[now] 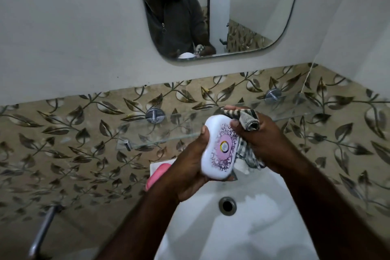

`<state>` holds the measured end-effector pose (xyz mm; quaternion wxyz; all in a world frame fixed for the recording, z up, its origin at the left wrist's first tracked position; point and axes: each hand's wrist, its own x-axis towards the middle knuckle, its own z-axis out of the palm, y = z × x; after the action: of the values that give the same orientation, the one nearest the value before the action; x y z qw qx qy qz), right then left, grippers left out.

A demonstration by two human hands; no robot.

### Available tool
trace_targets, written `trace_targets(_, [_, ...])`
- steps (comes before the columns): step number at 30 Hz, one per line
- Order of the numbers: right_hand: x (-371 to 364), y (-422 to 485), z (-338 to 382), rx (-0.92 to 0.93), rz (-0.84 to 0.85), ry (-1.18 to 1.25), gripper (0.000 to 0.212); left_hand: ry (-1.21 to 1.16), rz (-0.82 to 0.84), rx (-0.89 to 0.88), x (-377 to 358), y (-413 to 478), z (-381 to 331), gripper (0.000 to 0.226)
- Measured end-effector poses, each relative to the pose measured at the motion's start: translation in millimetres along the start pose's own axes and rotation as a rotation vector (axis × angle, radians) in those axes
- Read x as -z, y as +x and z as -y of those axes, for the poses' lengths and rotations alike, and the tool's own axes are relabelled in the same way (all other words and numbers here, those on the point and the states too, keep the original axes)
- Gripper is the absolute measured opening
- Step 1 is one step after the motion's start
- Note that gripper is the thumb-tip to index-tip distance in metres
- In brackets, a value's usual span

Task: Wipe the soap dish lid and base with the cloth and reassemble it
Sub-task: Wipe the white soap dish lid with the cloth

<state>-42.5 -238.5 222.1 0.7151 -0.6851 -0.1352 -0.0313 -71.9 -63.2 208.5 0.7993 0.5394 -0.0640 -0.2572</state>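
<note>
My left hand (190,167) grips the soap dish lid (219,150), right hand (261,141) pinches striped cloth (250,121) against it; I judge wiping underway, reassembly pending.

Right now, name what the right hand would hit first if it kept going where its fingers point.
The white oval soap dish lid with purple print, held by the left hand: the right hand, gripping the striped grey cloth, has its thumb on it. Depth beyond is unclear.
</note>
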Motion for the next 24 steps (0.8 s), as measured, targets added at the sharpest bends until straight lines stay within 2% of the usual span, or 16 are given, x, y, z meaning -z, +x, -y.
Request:
trace_targets(2, [-16, -5, -3, -0.008, -0.165, 0.059, 0.032, 0.025, -0.104, -0.097, -11, 11, 10, 0.06])
trace_targets(4, [-31, -15, -5, -0.011, -0.298, 0.069, 0.032, 0.113, -0.251, -0.18, -23, 18, 17, 0.077])
trace_targets(6, [-44, -28, -3, -0.048, -0.345, 0.079, 0.041, 0.159, -0.361, -0.265, -30, 20, 19, 0.085])
trace_targets(8, [-55, -45, -2, -0.097, -0.271, 0.08, 0.054, 0.152, -0.392, -0.308, -32, 22, 14, 0.085])
trace_targets(9, [-62, -54, -4, -0.083, -0.22, 0.067, 0.054, 0.134, -0.395, -0.319, -31, 24, 11, 0.082])
trace_targets(11, [-73, -66, -8, 0.028, -0.176, -0.043, 0.049, 0.022, -0.357, -0.334, -26, 26, 2, 0.074])
trace_targets(13, [-71, -62, -8, 0.174, -0.156, -0.223, 0.054, -0.034, -0.329, -0.331, -25, 25, -2, 0.062])
trace_targets(15, [-61, -46, -7, 0.328, -0.12, -0.404, 0.059, 0.049, -0.287, -0.391, -27, 25, 0, 0.041])
trace_targets(17, [-52, -31, -3, 0.398, -0.116, -0.492, 0.058, 0.121, -0.26, -0.448, -32, 22, 4, 0.035])
trace_targets(20, [-48, -19, -4, 0.396, -0.17, -0.377, 0.057, 0.119, -0.267, -0.455, -39, 20, 8, 0.035])
trace_targets(24, [-46, -24, -5, 0.145, -0.265, 0.039, 0.054, 0.24, -0.297, -0.531, -46, 20, 11, 0.045])
